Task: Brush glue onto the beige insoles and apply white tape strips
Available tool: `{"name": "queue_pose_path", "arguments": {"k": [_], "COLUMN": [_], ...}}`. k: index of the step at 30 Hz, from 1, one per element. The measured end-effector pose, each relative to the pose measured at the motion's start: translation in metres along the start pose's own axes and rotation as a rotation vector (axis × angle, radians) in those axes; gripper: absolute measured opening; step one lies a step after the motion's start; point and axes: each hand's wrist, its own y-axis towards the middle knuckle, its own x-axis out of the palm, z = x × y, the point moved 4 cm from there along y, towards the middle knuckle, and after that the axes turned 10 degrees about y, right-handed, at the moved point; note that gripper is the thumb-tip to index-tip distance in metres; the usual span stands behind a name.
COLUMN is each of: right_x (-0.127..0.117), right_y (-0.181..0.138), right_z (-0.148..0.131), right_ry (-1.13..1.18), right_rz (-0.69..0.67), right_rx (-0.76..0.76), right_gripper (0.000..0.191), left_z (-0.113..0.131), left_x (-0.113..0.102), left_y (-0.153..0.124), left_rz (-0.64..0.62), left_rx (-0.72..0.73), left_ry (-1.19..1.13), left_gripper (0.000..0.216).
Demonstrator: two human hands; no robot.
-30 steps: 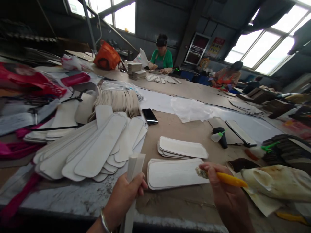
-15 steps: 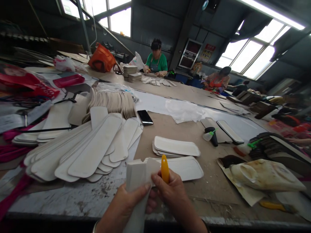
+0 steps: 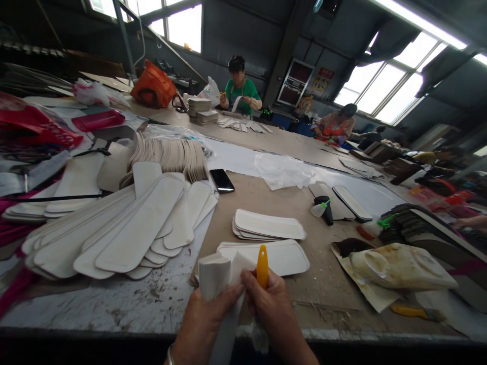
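Observation:
My left hand (image 3: 201,319) is closed round a stack of white strips (image 3: 215,276), held upright at the table's near edge. My right hand (image 3: 272,309) touches it from the right and grips a yellow-handled brush (image 3: 262,266) with the handle pointing up; its fingers also pinch the top white strip (image 3: 239,263) and peel it off the stack. Just beyond the hands lie two low piles of white rounded pieces (image 3: 268,225). A large fan of longer white pieces (image 3: 125,228) spreads to the left.
A black phone (image 3: 221,180) lies mid-table. A black bottle with a green nozzle (image 3: 323,209), a glue-stained bag (image 3: 399,266) and a second yellow brush (image 3: 413,311) sit on the right. Two people work at the far side. Red bags (image 3: 34,126) clutter the left.
My right hand came in from the right with the brush, turned its handle upward and met the stack in my left hand. It now separates the top strip. The view drifted slightly.

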Motion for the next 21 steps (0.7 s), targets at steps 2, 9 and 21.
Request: {"name": "queue_pose_path", "arguments": {"k": [2, 9, 21], "right_x": [-0.004, -0.022, -0.065], "right_y": [-0.001, 0.005, 0.027], "right_z": [0.0, 0.0, -0.055], "right_ry": [-0.031, 0.093, -0.366], "right_rz": [0.032, 0.133, -0.215], "right_rx": [0.011, -0.047, 0.086], "right_gripper": [0.056, 0.048, 0.025], "left_z": [-0.001, -0.007, 0.024], "left_x": [0.002, 0.005, -0.036], "left_y": [0.002, 0.0, 0.02], "left_rz": [0.005, -0.044, 0.177], "left_rx": [0.009, 0.019, 0.074], "left_ry": [-0.002, 0.001, 0.282], "left_gripper": [0.05, 0.054, 0.05]}}
